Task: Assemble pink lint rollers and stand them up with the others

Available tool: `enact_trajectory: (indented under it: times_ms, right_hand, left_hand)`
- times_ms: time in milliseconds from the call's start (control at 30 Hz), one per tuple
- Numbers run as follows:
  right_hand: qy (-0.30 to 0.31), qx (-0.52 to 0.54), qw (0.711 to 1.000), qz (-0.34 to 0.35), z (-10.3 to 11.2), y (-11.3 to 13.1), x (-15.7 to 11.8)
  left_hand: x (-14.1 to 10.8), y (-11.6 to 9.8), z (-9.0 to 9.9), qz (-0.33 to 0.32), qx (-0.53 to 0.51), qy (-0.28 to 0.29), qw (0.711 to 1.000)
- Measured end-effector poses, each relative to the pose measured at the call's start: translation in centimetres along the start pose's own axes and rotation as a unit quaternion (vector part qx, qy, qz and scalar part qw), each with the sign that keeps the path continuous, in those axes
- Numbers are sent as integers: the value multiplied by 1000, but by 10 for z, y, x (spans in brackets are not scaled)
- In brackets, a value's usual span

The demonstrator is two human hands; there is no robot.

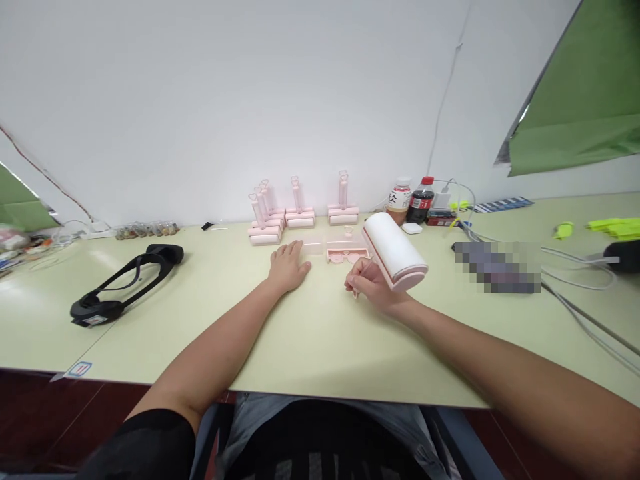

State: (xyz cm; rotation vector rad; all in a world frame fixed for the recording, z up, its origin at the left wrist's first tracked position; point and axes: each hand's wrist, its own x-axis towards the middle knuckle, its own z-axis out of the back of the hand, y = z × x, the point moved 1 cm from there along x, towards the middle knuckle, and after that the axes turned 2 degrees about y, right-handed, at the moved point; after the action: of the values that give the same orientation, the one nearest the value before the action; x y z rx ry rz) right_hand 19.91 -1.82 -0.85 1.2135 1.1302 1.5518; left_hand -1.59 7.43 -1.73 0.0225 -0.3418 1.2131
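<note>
My right hand [371, 285] is closed round the pink handle of a lint roller [396, 248]. Its thick white roll is raised above the table and tilted to the right. Flat on the table, palm down with fingers stretched, lies my left hand [287, 268], its fingertips near a clear plastic cover [313, 245]. Between the hands sits a pink open case [347, 256] with pink parts inside that I cannot make out well. Behind them several pink lint rollers stand with handles up, among them one at the left [265, 235] and one at the right [343, 215].
A black headset-like strap [150, 283] lies on the left. At the back right stand a white-capped bottle [399, 200] and a cola bottle [421, 200]. White cables [575, 280] and a blurred-out dark item [495, 267] lie on the right. A white wall rises behind the table.
</note>
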Motion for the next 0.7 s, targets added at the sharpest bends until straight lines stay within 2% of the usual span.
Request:
enact_trajectory:
  times_ms: [67, 133, 167, 233, 300, 333, 400, 500, 567, 633, 700]
  right_hand:
    - [3, -10, 1000, -13, 0, -4, 0]
    - [2, -13, 999, -29, 0, -5, -1]
    - [0, -19, 999, -37, 1, -5, -2]
    - [-5, -44, 998, -48, 2, -1, -4]
    - [-11, -82, 995, -51, 3, 4, -6]
    - [-17, -106, 993, -42, 4, 7, -6]
    - [-22, -155, 988, -5, 6, 12, -7]
    - [12, -218, 975, 49, 7, 15, -8]
    - [38, -245, 968, 34, 5, 14, -8]
    - [45, -265, 963, 2, 4, 11, -9]
    - [44, -279, 959, -15, 3, 8, -8]
  left_hand:
    - [-2, -4, 8, 21, 5, -60, 998]
    - [-5, -7, 14, 30, 13, -90, 995]
    - [-6, -7, 15, 27, 15, -84, 996]
    - [-7, -6, 14, 24, -1, -34, 999]
    - [-7, -3, 13, 47, -61, 12, 997]
    - [-6, 0, 13, 67, -114, 17, 991]
    - [-5, 3, 16, 118, -259, -4, 959]
    - [-5, 5, 22, 157, -491, -17, 857]
    - [-6, 3, 26, 138, -585, -8, 799]
    - [-8, 2, 28, 106, -623, -12, 775]
    - [-10, 0, 29, 82, -628, -15, 774]
